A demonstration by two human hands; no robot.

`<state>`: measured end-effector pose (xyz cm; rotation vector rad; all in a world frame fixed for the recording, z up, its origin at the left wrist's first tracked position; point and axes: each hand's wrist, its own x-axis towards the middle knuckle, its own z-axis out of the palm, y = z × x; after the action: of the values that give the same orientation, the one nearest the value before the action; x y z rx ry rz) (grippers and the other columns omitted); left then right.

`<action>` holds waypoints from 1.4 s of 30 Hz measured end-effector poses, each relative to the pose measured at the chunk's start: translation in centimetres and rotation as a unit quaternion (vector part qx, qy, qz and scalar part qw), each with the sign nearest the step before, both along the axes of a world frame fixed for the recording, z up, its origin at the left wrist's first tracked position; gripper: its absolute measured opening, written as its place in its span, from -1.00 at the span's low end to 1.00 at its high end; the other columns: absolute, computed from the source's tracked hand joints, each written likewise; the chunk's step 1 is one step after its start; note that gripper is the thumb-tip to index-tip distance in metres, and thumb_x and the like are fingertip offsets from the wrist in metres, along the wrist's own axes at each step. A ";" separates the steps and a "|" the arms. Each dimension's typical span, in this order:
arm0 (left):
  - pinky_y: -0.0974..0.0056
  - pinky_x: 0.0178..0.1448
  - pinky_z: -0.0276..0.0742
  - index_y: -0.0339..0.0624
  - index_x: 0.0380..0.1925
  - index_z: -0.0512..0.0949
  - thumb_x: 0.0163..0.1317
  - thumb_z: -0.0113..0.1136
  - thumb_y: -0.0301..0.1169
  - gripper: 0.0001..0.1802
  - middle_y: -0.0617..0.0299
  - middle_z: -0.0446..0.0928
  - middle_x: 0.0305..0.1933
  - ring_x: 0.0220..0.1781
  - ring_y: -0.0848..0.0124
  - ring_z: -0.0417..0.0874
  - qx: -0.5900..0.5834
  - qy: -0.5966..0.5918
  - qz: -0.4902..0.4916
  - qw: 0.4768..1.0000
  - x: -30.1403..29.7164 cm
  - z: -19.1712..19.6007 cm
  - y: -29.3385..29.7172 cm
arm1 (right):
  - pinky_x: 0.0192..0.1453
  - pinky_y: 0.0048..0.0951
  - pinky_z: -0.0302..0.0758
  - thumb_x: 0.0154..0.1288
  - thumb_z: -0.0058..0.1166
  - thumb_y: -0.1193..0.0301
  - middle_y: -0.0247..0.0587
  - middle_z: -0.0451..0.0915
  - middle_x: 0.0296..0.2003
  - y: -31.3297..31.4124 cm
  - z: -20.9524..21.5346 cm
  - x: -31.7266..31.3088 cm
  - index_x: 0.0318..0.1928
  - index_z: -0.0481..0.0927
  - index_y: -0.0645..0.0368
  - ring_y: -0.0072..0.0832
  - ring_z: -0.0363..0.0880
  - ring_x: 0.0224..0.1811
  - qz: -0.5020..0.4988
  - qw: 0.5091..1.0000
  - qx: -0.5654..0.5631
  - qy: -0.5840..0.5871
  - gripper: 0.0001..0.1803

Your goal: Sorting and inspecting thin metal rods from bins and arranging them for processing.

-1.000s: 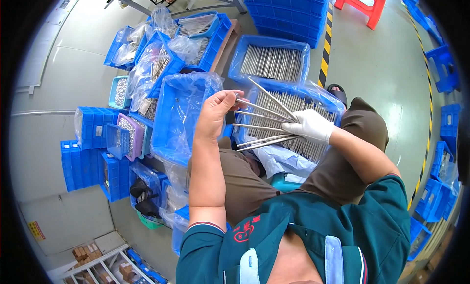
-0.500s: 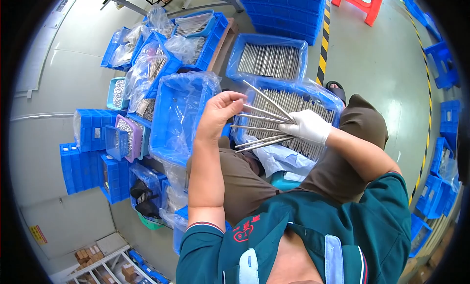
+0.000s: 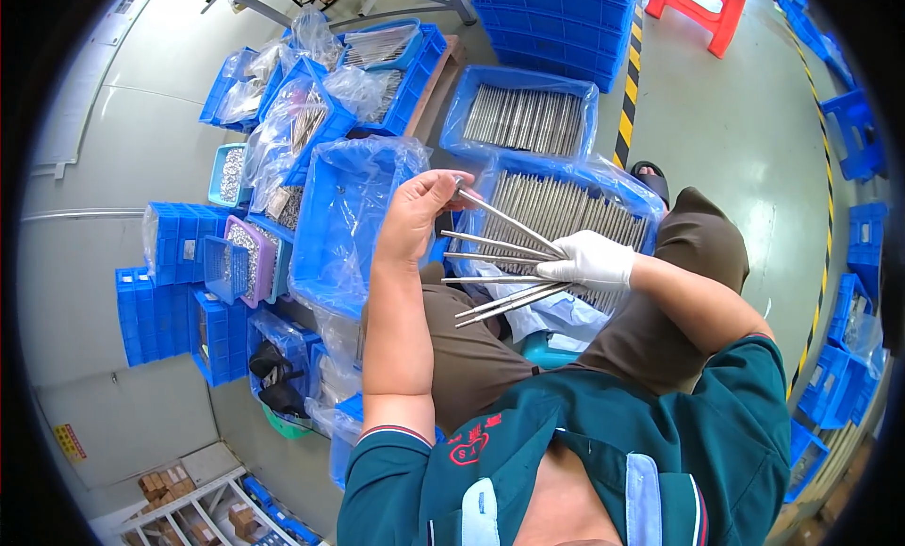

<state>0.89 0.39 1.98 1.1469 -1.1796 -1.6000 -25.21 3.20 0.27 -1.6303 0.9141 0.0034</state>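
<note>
My right hand (image 3: 596,260), in a white glove, is closed round several thin metal rods (image 3: 498,279) that fan out to the left. My bare left hand (image 3: 417,214) pinches the far tip of the uppermost rod (image 3: 509,220) between thumb and fingers. Something small and dark shows at that tip, too small to name. Under the right hand lies a blue crate (image 3: 650,193) lined with clear plastic, packed with rows of similar rods. Pale blue cloth or paper (image 3: 551,318) is bunched at its near edge.
Beyond stands another rod-filled blue crate (image 3: 589,103). Left of my left hand is a plastic-lined blue crate (image 3: 320,235). Small baskets (image 3: 269,263) of shiny parts and stacked blue crates (image 3: 151,315) stand farther left. A red stool (image 3: 726,23) is at the far right.
My left hand has closed on the tip of the uppermost rod, where it was just beside the rods before. The fanned rods have tilted slightly downward in my right hand.
</note>
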 end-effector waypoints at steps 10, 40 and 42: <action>0.42 -0.04 0.42 -0.28 -0.13 0.53 0.22 0.18 -0.32 -0.70 0.11 0.61 -0.20 -0.15 0.46 0.58 -0.002 0.031 -0.055 0.998 -0.5 -0.2 0.3 | -0.43 -0.40 0.38 0.29 -0.03 0.02 -0.21 0.49 -0.64 0.1 -0.5 -0.5 -0.33 0.55 0.28 -0.46 0.47 -0.59 0.016 0.998 0.049 -0.045 -0.51; 0.32 -0.18 0.48 -0.24 -0.13 0.46 0.29 0.06 -0.16 -0.64 0.14 0.56 -0.29 -0.26 0.34 0.58 0.106 0.330 0.248 0.905 3.7 -0.9 -0.5 | -0.75 -0.72 0.12 0.35 -0.05 0.35 -0.56 0.29 -0.67 -17.9 -15.3 3.2 -0.46 0.34 0.06 -0.78 0.18 -0.75 -0.361 0.746 0.547 -0.123 -0.79; 0.31 -0.20 0.47 -0.26 -0.12 0.45 0.29 0.06 -0.17 -0.63 0.13 0.55 -0.30 -0.30 0.34 0.56 0.093 0.331 0.261 0.902 4.1 -0.8 -0.6 | -0.75 -0.72 0.18 0.35 -0.06 0.37 -0.52 0.34 -0.65 -22.1 -18.7 4.6 -0.41 0.34 0.08 -0.76 0.27 -0.71 -0.354 0.757 0.535 -0.124 -0.83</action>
<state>4.96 -0.18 1.21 0.8201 -0.2470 -1.5008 -20.62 -18.93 -18.40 -0.1544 0.9839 -0.1788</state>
